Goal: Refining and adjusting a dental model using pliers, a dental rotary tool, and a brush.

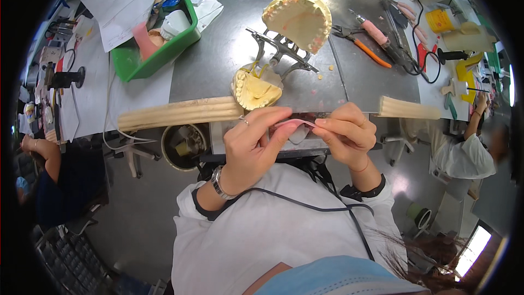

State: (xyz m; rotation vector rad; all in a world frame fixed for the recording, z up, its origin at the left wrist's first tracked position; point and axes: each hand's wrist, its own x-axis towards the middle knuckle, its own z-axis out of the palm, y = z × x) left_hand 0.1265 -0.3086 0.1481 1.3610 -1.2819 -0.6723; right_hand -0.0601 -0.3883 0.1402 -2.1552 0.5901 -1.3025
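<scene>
My left hand (251,145) and my right hand (349,134) are together at the bench's front edge. Between them they pinch a thin, bent pink sheet (297,122), which looks like dental wax. The left fingers and thumb press one side, and the right fingertips grip the other. Just beyond the hands stands a hinged metal articulator (284,49), opened out. A cream plaster cast with teeth (256,90) is on its near side, close to my left fingers. A larger cast with a row of teeth (297,19) lies on its far side.
A green bin (188,43) of papers and parts stands at the left. Orange-handled pliers (371,52) and a pink-gripped tool (374,31) with a cord lie right. Wooden edge strips (180,113) line the bench front. A round bucket (169,150) is below. Other people work on both sides.
</scene>
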